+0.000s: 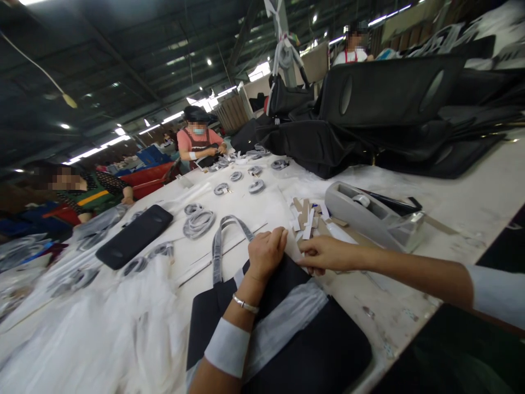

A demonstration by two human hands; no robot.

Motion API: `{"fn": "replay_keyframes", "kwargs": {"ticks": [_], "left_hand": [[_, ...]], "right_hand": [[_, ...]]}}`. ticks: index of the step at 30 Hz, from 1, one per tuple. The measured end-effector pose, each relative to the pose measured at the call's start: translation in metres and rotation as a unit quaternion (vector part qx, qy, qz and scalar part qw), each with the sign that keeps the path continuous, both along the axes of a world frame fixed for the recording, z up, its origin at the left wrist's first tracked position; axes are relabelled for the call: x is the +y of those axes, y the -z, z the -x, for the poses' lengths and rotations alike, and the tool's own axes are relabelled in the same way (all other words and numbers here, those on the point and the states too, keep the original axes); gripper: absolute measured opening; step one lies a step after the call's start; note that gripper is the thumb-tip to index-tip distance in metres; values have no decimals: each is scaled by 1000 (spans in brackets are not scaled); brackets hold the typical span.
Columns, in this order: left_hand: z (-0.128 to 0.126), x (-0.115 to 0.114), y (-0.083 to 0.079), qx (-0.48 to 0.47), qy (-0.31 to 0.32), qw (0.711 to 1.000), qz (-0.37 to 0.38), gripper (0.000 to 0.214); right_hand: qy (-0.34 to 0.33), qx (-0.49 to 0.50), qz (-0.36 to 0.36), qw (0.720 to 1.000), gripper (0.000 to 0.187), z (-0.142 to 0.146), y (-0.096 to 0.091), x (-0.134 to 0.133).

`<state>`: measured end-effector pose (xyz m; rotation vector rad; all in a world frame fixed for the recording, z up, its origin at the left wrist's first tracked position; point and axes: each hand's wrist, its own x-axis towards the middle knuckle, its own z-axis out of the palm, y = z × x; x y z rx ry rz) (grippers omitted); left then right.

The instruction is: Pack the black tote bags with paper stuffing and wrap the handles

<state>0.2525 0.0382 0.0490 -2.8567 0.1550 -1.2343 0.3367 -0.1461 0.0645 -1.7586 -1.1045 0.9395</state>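
A black handbag (pixel 320 345) lies in front of me, with a strip of white wrapping (pixel 287 323) across it. One of its handles, wrapped in clear film (pixel 217 251), loops up on the left. My left hand (pixel 266 251) is closed on the bag's top edge, its wrist crossing over the bag. Close by on the right, my right hand (pixel 324 254) has its fingers curled together at the same edge. What those fingers pinch is hidden. Beyond the right hand lies a pile of small card strips (pixel 305 216).
A grey tape dispenser (pixel 369 213) stands right of the strips. Several coiled straps (pixel 199 223) and a black panel (pixel 134 236) are on the table. Black bags (pixel 369 120) are heaped at the back right. White sheeting (pixel 110 334) covers the left. Co-workers (pixel 197 142) sit further off.
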Motion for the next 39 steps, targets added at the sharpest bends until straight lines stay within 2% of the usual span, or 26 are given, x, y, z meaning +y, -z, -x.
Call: {"fn": "replay_keyframes", "kwargs": {"ticks": [2, 3, 6, 9, 13, 17, 21, 26, 29, 31, 34, 39], "left_hand": [[-1, 2, 2, -2, -15, 1000, 9, 25], [-1, 3, 3, -2, -20, 1000, 13, 26], [-2, 3, 4, -6, -24, 999, 21, 27], [-2, 2, 3, -15, -23, 999, 29, 28], [-1, 2, 1, -21, -23, 999, 38, 29], [-1, 3, 3, -13, -41, 998, 49, 29], [-3, 3, 5, 7, -76, 995, 61, 33], [-3, 0, 4, -12, -62, 996, 68, 32], [-1, 0, 5, -39, -49, 997, 55, 30], [-2, 3, 7, -65, -49, 996, 41, 29], [-4, 9, 9, -97, -31, 995, 21, 28], [-4, 13, 8, -110, -36, 993, -5, 30]], "right_hand": [[95, -37, -23, 995, 22, 12, 5, -20], [116, -60, -23, 991, 23, 19, 8, -31], [99, -53, 13, 994, 23, 37, 15, -58], [111, 47, 65, 991, 26, 50, 22, -68], [146, 141, 95, 975, 24, 64, 29, -66], [135, 136, 93, 977, 24, 74, 32, -66], [127, 137, 97, 978, 26, 77, 25, -64], [165, 190, 118, 961, 14, 77, 19, -48], [200, 193, 130, 952, 7, 77, 24, -42], [216, 194, 129, 948, 10, 75, 29, -41], [223, 198, 101, 949, 12, 74, 33, -44], [202, 174, -13, 964, 9, 82, 25, -47]]}}
